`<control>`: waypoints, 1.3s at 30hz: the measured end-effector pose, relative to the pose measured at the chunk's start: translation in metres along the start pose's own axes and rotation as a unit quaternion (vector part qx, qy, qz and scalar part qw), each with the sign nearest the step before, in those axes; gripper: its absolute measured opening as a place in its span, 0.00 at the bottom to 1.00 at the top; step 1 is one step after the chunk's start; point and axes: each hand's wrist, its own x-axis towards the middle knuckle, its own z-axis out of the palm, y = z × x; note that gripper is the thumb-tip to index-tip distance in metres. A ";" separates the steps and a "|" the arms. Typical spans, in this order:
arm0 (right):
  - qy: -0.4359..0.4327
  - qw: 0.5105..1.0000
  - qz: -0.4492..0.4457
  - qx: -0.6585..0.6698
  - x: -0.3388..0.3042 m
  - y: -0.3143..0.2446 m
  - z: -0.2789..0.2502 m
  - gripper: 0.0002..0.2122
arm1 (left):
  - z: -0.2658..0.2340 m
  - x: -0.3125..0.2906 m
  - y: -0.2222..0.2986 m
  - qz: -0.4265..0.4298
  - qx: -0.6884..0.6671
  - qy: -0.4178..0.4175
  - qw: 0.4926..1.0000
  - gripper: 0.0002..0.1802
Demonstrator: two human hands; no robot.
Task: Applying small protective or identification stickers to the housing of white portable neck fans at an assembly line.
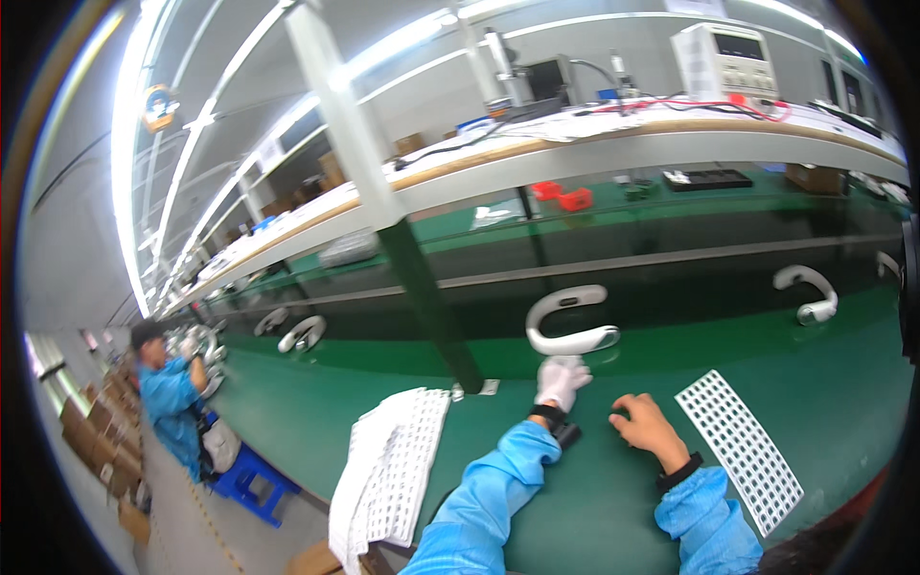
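Note:
A white C-shaped device (565, 342), like a neck-worn gadget, rests on the green work surface ahead of me. My left hand (562, 381), in a white glove, is at its near edge with the fingers bent together. Whether it touches the device or holds something small is hidden. To its right, my bare right hand (647, 425) hovers over the table, fingers loosely curled, thumb and forefinger apart, nothing visible between them. Beyond that hand lies a white sheet (739, 450) covered in rows of small dark stickers. Left of my left forearm are overlapping similar sheets (395, 470).
More white C-shaped devices (805, 292) stand along a dark belt-like strip (661, 283). A green-and-white post (422, 287) rises beyond the sheets, under a raised shelf (613, 153) bearing a power supply (725, 59). At far left, a co-worker in blue (172, 398) sits by a blue stool (254, 484).

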 end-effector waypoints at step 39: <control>0.018 0.969 -0.227 0.099 0.045 -0.027 0.077 0.23 | -0.042 0.004 -0.111 -0.033 -0.041 -0.178 0.983 0.41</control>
